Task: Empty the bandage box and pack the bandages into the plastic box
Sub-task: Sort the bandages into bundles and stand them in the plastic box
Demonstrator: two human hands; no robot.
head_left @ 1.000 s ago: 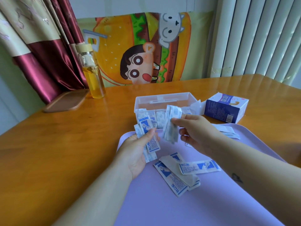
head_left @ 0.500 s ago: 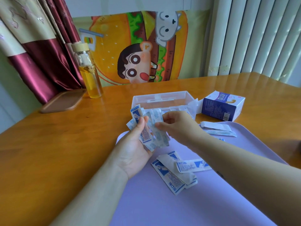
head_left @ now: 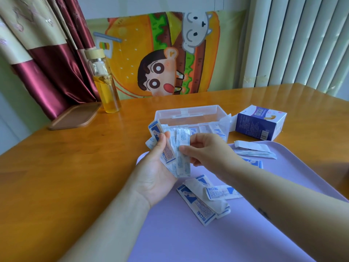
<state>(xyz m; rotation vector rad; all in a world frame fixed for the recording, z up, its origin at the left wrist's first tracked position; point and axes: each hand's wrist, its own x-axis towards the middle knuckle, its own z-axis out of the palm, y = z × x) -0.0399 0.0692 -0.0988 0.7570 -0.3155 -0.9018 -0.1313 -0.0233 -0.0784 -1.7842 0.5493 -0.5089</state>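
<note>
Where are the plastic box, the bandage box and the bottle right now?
plastic box (head_left: 188, 112): head view, on its clear far side.
bandage box (head_left: 253, 126): head view, on its dark blue front face.
bottle (head_left: 108, 95): head view, on its yellow lower half.

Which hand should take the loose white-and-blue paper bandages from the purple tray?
Probably the right hand: nearer those loose bandages, it only pinches the bandage bundle that the left hand grips.
</note>
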